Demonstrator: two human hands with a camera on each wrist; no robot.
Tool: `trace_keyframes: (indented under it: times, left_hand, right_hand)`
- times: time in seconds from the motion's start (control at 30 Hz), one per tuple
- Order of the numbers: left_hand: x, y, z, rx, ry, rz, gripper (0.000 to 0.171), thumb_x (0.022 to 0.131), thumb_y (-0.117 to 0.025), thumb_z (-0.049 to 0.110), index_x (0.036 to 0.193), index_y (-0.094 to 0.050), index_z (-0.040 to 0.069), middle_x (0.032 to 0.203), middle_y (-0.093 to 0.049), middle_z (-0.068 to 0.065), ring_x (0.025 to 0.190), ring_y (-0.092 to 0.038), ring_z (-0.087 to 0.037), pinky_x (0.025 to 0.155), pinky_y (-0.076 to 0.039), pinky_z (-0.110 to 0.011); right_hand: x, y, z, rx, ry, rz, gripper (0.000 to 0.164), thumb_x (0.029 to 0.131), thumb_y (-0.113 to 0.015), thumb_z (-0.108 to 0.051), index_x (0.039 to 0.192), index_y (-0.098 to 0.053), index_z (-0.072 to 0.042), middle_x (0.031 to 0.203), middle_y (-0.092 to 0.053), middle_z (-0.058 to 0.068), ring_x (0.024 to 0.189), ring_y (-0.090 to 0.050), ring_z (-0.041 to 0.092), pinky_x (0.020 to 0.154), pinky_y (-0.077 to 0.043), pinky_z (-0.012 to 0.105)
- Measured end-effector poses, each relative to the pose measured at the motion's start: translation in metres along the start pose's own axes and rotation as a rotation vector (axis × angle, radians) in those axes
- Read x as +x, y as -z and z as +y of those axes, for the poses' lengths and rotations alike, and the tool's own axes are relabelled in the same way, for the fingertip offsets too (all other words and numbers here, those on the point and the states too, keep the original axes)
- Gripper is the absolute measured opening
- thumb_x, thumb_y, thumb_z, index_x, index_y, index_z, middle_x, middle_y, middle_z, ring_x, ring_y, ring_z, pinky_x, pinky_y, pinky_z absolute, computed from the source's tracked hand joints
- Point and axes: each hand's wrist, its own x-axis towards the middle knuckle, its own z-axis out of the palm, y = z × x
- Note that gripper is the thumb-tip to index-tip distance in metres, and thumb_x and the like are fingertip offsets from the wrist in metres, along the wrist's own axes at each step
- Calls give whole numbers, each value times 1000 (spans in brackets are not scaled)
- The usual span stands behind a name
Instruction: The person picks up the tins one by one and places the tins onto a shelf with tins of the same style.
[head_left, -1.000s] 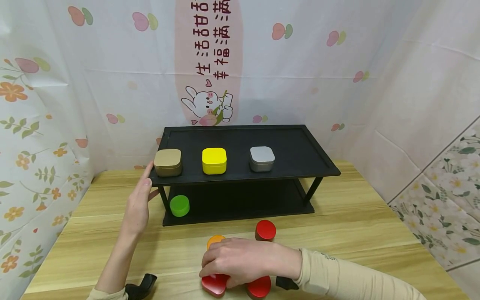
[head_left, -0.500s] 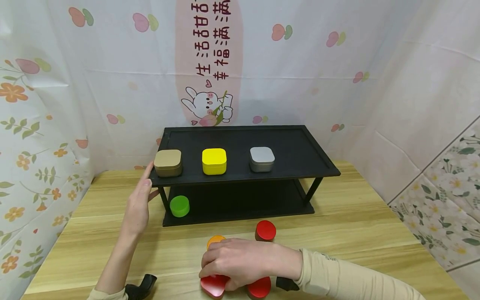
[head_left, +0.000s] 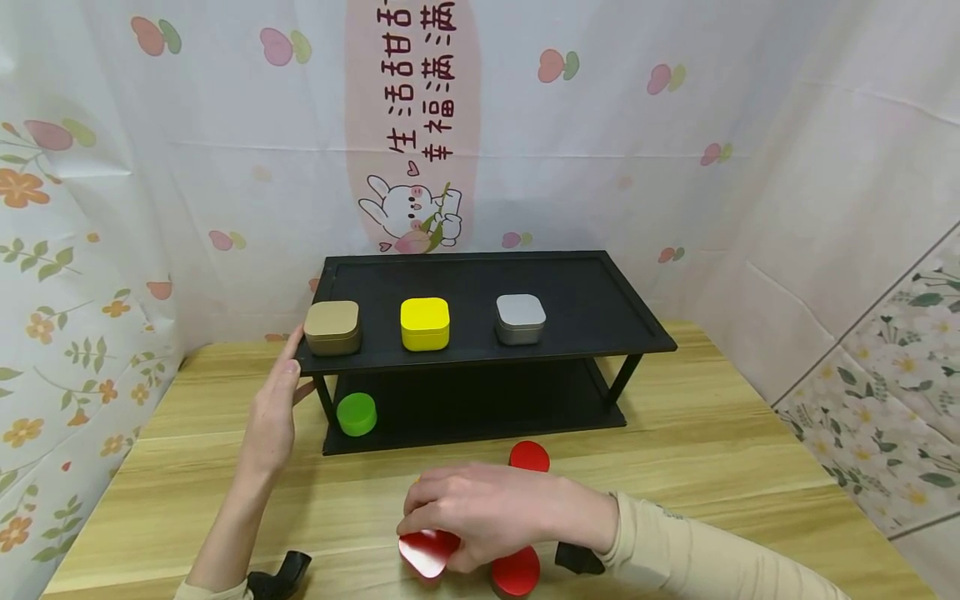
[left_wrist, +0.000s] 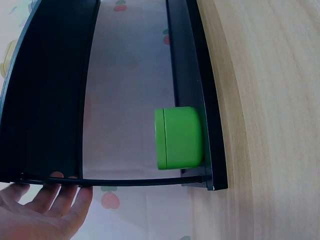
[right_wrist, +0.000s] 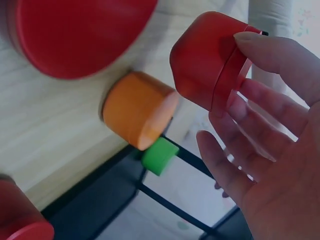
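Note:
My right hand point(head_left: 495, 508) pinches a red rounded-square tin point(right_wrist: 210, 60) between thumb and fingers. The tin is tilted and looks raised off the table. Close by stand a red round tin point(head_left: 516, 572) and another red round tin point(head_left: 529, 456). An orange round tin point(right_wrist: 137, 107) is almost fully hidden behind the hand in the head view. My left hand point(head_left: 272, 421) holds the left edge of a black two-tier rack point(head_left: 480, 362), fingertips curled under its side bar in the left wrist view.
Along the rack's top tier stand a tan tin point(head_left: 332, 327), a yellow tin point(head_left: 425, 323) and a grey tin point(head_left: 520, 318). A green round tin point(head_left: 356, 414) sits on the lower tier at the left. A patterned curtain point(head_left: 600, 167) hangs behind the wooden table point(head_left: 712, 433).
The red square tin has tipped and lifted slightly in my right hand, which has shifted a little up. My left hand keeps its place on the rack. The head view has drifted slightly.

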Motion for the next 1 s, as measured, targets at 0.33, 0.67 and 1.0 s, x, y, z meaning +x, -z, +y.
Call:
trace_keyframes:
  times: [0.33, 0.67, 1.0]
  left_hand:
    - [0, 0, -1, -4, -15, -1, 54, 114, -21, 38, 165, -23, 22, 172, -24, 2, 153, -31, -9, 99, -41, -2]
    - [0, 0, -2, -3, -15, -1, 54, 114, -21, 39, 166, -22, 23, 173, -23, 1, 152, -30, -6, 99, -41, -2]
    - [0, -1, -1, -6, -15, -2, 53, 114, -21, 39, 166, -22, 25, 173, -23, 2, 152, -31, -6, 99, -41, -2]
  right_hand:
    - [-12, 16, 6, 63, -64, 71, 45, 88, -79, -28, 131, -67, -26, 126, -65, -10, 112, -57, 3, 87, -45, 6]
    - [-28, 27, 12, 124, -145, 118, 45, 86, -80, -23, 129, -70, -23, 127, -64, -8, 107, -60, 3, 83, -47, 5]
    - [-48, 37, 19, 169, -229, 156, 41, 85, -80, -18, 124, -71, -23, 123, -63, -9, 98, -60, 2, 83, -50, 9]
